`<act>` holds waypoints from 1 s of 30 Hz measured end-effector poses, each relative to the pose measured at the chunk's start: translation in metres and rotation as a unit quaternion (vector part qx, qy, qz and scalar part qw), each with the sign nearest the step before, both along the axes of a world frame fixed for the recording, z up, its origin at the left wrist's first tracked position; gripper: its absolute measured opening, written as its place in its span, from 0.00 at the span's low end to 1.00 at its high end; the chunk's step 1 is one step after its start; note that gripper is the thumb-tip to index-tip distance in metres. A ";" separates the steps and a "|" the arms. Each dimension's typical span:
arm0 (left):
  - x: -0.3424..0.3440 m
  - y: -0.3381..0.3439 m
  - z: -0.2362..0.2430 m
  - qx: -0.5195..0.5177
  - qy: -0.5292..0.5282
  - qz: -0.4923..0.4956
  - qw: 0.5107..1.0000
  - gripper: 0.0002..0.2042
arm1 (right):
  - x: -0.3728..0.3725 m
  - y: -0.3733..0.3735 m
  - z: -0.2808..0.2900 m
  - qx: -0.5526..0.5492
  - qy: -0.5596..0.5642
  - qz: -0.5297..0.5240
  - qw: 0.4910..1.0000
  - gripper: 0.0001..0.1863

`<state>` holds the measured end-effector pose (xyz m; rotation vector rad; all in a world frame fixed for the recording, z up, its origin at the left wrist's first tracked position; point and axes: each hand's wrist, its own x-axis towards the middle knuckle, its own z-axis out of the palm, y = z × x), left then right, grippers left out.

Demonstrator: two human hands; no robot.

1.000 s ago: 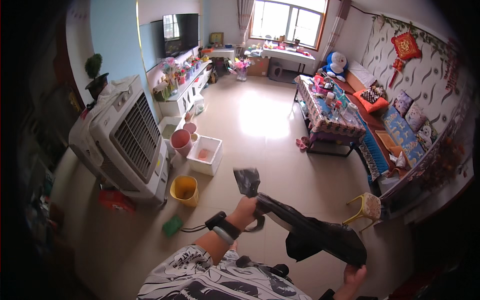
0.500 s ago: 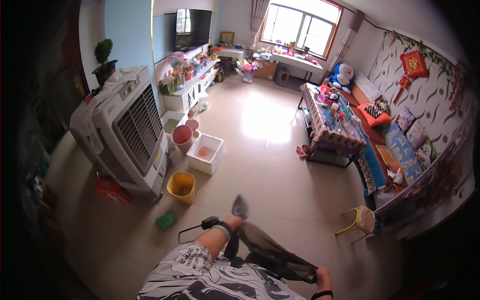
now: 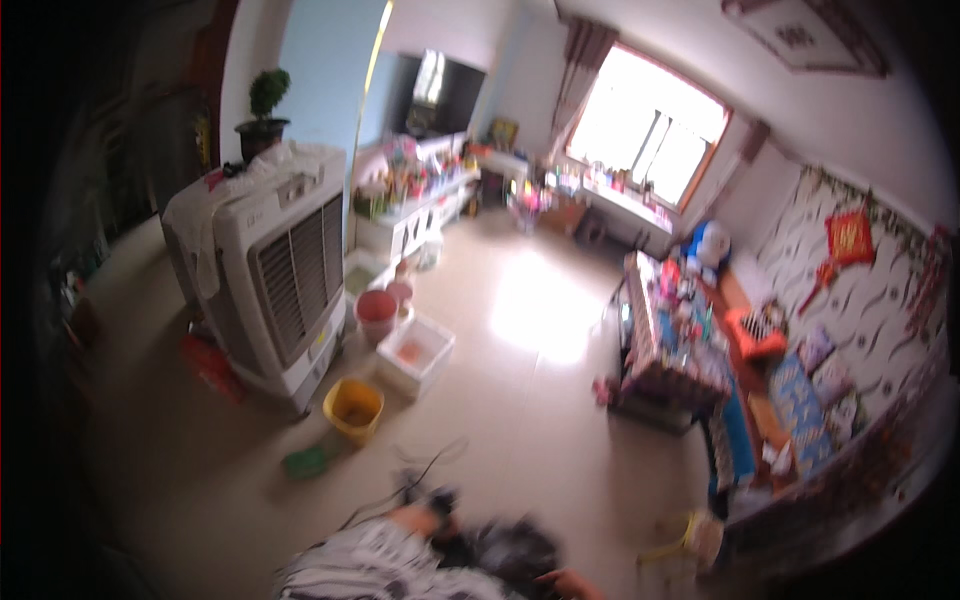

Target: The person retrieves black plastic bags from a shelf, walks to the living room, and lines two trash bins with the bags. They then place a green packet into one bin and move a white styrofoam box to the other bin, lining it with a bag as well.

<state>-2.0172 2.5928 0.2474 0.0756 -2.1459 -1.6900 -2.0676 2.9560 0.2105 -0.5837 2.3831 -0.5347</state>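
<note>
Motion blurs the lower middle of the view. A crumpled black plastic bag (image 3: 515, 550) is low in front of my body. My right hand (image 3: 562, 582) has its fingers closed at the bag's lower right edge. My left hand (image 3: 430, 510) is at the bag's left, mostly smeared; what its fingers hold cannot be made out. Thin dark cords (image 3: 430, 465) loop above my left hand. A green object (image 3: 305, 462) lies on the floor beside a yellow bucket (image 3: 352, 410).
An air cooler (image 3: 295, 280) stands left, with pink buckets (image 3: 377, 318) and a white foam box (image 3: 415, 360) beside it. A cluttered table (image 3: 650, 370) and sofa (image 3: 815, 420) line the right, a stool (image 3: 700, 540) lower right. A cabinet (image 3: 410, 230) sits below the television.
The view has tilted and shifted, so the room appears lower and more blurred. Both hands and the bag have dropped toward the lower edge, the bag now bunched rather than stretched diagonally.
</note>
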 end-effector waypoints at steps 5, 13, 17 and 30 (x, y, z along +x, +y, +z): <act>-0.036 -0.092 0.064 -0.156 -0.137 0.141 0.968 0.18 | -0.094 -0.008 0.139 -0.250 0.344 -0.114 0.898 0.19; -0.056 -0.112 0.019 -0.172 0.068 0.118 0.976 0.16 | -0.116 -0.115 0.052 -0.050 0.041 -0.105 0.992 0.19; -0.049 -0.180 -0.066 0.094 -0.003 0.118 0.989 0.14 | -0.126 -0.111 -0.074 0.029 -0.027 0.019 0.999 0.20; -0.058 -0.131 -0.093 0.253 -0.317 0.203 0.891 0.19 | -0.147 -0.290 0.025 -0.334 0.027 0.062 0.940 0.11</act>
